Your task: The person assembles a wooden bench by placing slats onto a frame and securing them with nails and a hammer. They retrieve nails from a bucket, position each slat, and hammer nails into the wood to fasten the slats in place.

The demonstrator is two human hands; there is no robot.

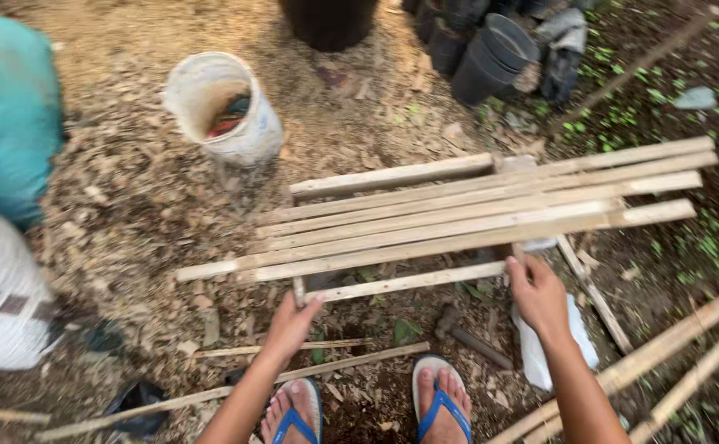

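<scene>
On wooden frame: both hands (gripping).

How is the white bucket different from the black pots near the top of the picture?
The white bucket stands alone and upright, with coloured things inside. The black pots lie tilted and nested in a stack; what they hold cannot be seen. The bucket looks worn and stained, while the pots look evenly dark. Both are round, open containers on the leaf-covered ground.

pale slats; blue sandals (white bucket)
</scene>
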